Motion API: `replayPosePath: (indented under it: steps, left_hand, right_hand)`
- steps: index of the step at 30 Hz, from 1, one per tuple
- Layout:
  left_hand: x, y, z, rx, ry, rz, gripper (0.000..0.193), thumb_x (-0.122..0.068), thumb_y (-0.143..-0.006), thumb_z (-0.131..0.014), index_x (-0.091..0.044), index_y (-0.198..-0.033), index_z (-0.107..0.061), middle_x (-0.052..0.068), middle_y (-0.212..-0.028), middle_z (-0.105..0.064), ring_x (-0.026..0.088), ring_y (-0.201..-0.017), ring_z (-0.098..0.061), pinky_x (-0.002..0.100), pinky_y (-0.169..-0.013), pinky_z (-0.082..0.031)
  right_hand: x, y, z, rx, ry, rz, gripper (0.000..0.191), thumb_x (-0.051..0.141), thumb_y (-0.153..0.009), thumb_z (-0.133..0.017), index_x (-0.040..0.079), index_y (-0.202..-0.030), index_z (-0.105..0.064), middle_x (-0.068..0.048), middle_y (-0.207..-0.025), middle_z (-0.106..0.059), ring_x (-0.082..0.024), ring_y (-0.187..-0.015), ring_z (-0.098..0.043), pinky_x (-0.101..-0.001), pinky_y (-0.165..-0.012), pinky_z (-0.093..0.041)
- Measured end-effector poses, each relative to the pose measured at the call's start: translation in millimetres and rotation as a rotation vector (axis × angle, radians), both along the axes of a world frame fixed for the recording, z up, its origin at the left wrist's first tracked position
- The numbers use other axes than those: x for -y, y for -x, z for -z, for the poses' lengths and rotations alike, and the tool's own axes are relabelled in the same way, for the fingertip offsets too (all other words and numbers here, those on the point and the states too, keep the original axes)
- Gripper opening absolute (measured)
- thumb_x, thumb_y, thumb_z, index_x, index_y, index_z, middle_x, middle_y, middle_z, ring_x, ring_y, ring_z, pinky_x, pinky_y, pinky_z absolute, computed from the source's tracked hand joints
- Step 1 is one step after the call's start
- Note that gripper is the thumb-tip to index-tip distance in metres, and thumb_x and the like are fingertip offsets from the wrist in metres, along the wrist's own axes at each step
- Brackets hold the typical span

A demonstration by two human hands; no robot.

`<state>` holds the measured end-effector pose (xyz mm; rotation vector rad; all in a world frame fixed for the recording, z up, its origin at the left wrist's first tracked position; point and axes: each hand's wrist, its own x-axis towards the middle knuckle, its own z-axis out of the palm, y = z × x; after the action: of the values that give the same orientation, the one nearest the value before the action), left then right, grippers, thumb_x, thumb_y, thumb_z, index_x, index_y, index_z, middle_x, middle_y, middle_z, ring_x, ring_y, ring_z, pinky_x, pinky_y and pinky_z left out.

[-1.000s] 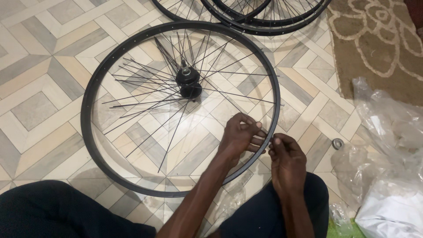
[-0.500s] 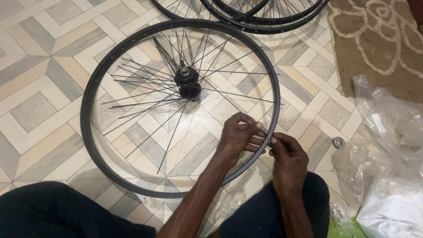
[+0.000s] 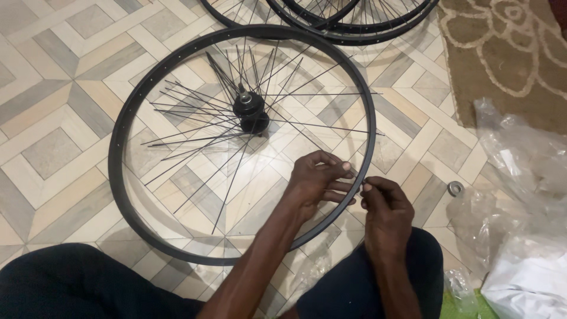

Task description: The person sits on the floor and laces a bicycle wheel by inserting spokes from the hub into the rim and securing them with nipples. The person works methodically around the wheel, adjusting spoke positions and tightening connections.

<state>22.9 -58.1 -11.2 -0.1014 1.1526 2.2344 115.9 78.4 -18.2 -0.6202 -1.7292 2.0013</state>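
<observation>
A black bicycle rim (image 3: 118, 142) lies flat on the tiled floor, with a black hub (image 3: 251, 109) near its middle and several loose thin spokes (image 3: 189, 139) fanning out from it. My left hand (image 3: 319, 180) reaches inside the rim at its near right side and pinches a spoke end against the rim. My right hand (image 3: 384, 204) sits just outside the rim at the same spot, fingertips pinched on something tiny that I cannot make out. Both hands nearly touch across the rim wall.
More black wheels (image 3: 354, 26) lie at the top edge. A brown patterned rug (image 3: 508, 53) covers the upper right. Clear plastic bags (image 3: 520, 171) pile up at the right, with a small metal ring (image 3: 455, 188) on the floor beside them. My dark-trousered knees (image 3: 71, 283) fill the bottom.
Both hands stay at the same spot on the rim; the fingers shift only slightly. The wheel has not moved.
</observation>
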Motion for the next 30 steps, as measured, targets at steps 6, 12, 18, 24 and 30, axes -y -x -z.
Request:
replayPosePath:
  steps: [6,12,18,24,30]
  left_hand:
    - [0,-3,-6,0.009,0.031,-0.005,0.025,-0.010,-0.087,-0.077,0.000,-0.094,-0.055,0.024,-0.091,-0.071,0.034,-0.073,-0.076,0.042,-0.055,-0.068]
    - [-3,-6,-4,0.010,0.021,-0.009,0.025,-0.009,-0.088,-0.075,0.001,-0.096,-0.054,0.024,-0.092,-0.070,0.035,-0.072,-0.076,0.042,-0.055,-0.068]
    - [-4,-6,-1,-0.023,0.035,0.001,0.028,-0.011,-0.091,-0.072,0.001,-0.102,-0.049,0.026,-0.094,-0.071,0.035,-0.073,-0.077,0.041,-0.056,-0.067]
    - [-5,-5,-1,-0.034,0.069,0.001,0.028,-0.011,-0.092,-0.071,0.002,-0.104,-0.050,0.028,-0.093,-0.071,0.035,-0.072,-0.077,0.041,-0.055,-0.066]
    - [-5,-5,-2,-0.026,0.056,-0.004,0.029,-0.011,-0.091,-0.071,0.003,-0.105,-0.050,0.027,-0.092,-0.071,0.035,-0.072,-0.077,0.040,-0.055,-0.066]
  right_hand:
    - [1,-4,-1,-0.057,0.077,-0.007,0.014,-0.002,-0.093,-0.069,-0.004,-0.107,-0.071,-0.009,-0.091,-0.069,-0.012,-0.076,-0.059,-0.0257,-0.068,-0.048]
    - [-1,-6,2,-0.031,0.085,-0.013,0.014,-0.003,-0.092,-0.069,-0.004,-0.107,-0.071,-0.009,-0.090,-0.069,-0.012,-0.075,-0.058,-0.0254,-0.068,-0.048]
    - [-3,-4,7,-0.090,0.236,-0.024,0.014,-0.006,-0.092,-0.067,-0.004,-0.105,-0.070,-0.009,-0.091,-0.069,-0.012,-0.076,-0.059,-0.0251,-0.069,-0.048]
    - [-2,-5,10,-0.074,0.208,-0.018,0.014,-0.005,-0.093,-0.067,-0.005,-0.107,-0.070,-0.010,-0.091,-0.068,-0.012,-0.076,-0.058,-0.0250,-0.069,-0.048]
    - [-1,-3,9,-0.083,0.257,-0.018,0.015,-0.005,-0.092,-0.068,-0.005,-0.107,-0.070,-0.010,-0.093,-0.068,-0.013,-0.077,-0.058,-0.0247,-0.070,-0.048]
